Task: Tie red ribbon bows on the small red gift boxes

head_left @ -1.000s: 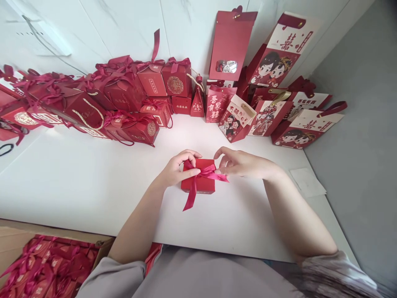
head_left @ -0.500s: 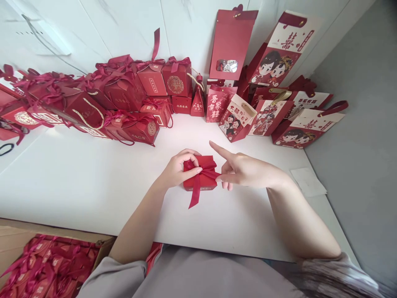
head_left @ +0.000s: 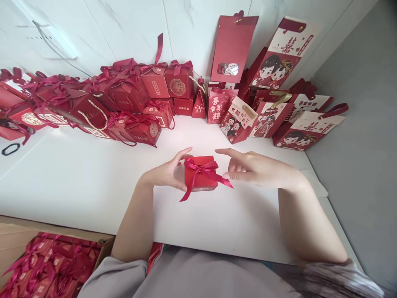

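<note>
A small red box (head_left: 203,181) sits upright on the white table, with a crimson ribbon bow (head_left: 201,168) tied on its top. One ribbon tail hangs over the front left, the other stretches out to the right. My left hand (head_left: 169,170) is beside the box's left side, thumb and fingers apart, its thumb tip close to the left tail. On the right, my right hand (head_left: 245,165) has its index finger pointing left and its other fingers curled, with the thumb near the right tail. Nothing shows between the fingers of either hand.
Red gift boxes with ribbons (head_left: 124,95) line the wall at the back left. Printed red and white bags (head_left: 299,130) stand at the back right. An open carton (head_left: 107,248) of ribboned boxes is at the lower left. A black loop (head_left: 10,149) lies far left.
My left hand has let go of the bow and moved left, its fingers now spread. My right hand has drawn slightly right, off the ribbon. The bow's tails now lie wider apart.
</note>
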The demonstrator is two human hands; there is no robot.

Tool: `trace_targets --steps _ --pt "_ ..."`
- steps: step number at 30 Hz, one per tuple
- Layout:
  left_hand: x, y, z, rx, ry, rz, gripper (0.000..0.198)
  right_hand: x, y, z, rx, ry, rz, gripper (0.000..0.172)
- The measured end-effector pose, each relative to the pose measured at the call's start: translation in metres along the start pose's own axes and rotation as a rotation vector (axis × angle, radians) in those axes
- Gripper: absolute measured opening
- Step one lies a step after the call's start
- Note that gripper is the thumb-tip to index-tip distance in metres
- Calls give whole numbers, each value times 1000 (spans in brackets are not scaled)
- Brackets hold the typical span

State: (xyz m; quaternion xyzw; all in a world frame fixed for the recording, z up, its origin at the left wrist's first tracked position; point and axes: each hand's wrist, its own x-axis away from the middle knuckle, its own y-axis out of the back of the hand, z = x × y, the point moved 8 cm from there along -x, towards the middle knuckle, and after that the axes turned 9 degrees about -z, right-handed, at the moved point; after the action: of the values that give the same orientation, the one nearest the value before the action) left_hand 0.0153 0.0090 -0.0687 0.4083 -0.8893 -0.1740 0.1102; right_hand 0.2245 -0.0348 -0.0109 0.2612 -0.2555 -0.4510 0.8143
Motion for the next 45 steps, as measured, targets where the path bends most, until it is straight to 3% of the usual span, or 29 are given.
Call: trace_targets --steps 2,5,8,11,14,17,20,26,31,38,42,45 --pt "4 0 2 -34 -7 42 124 -3 -4 -14 55 -22 22 73" --pt "2 -8 3 -8 -39 57 111 -21 -20 -30 35 19 33 97" --pt "-8 -11 16 -72 11 -27 105 -48 -44 -39 -125 163 68 93" --pt "-22 -4 24 -71 -13 -181 101 -73 -51 -57 -323 210 -30 84" --pt "-34 -1 26 -20 -115 -255 84 -85 -43 -76 -442 231 -229 88" --pt "-42 0 26 -9 -172 -291 69 -85 -38 -80 -456 282 -337 90" --pt "-44 4 29 3 -157 -370 67 -82 -37 -73 -459 313 -371 85" --pt "-44 3 34 147 -26 -568 56 -82 -40 -73 -622 184 -440 79" --pt "-57 -11 37 273 35 -733 59 -81 -52 -82 -656 84 -637 69" --pt "-83 -38 35 517 67 -706 65 -59 -63 -91 -671 24 -858 70" --pt "-84 -42 43 556 11 -713 64 -55 -58 -92 -751 118 -863 73" --pt "-83 -41 52 548 -28 -741 59 -61 -57 -93 -977 222 -812 69"
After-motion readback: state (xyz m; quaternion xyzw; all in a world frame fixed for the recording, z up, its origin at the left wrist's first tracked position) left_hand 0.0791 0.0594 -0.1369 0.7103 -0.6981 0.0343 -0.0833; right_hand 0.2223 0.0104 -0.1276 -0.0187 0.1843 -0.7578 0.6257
